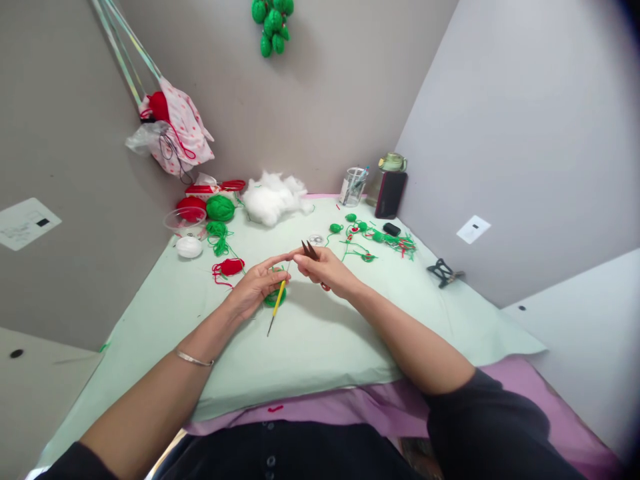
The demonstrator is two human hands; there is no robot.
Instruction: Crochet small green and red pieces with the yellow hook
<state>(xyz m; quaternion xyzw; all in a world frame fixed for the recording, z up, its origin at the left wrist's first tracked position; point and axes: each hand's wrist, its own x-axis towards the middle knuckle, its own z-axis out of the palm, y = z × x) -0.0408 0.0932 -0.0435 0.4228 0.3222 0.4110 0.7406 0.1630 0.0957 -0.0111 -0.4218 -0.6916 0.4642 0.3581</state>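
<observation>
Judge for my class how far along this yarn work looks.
Apparently done: small green pieces on the table and a green bunch on the wall. In hand: yellow hook in the left hand, scissors in the right hand. Probably left: loose yarn ends and heaped white fluff.

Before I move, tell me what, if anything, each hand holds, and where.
The right hand holds scissors toward their handles, blades out. The left hand meets the yellow hook near its upper end; whether it grips cannot be told.
</observation>
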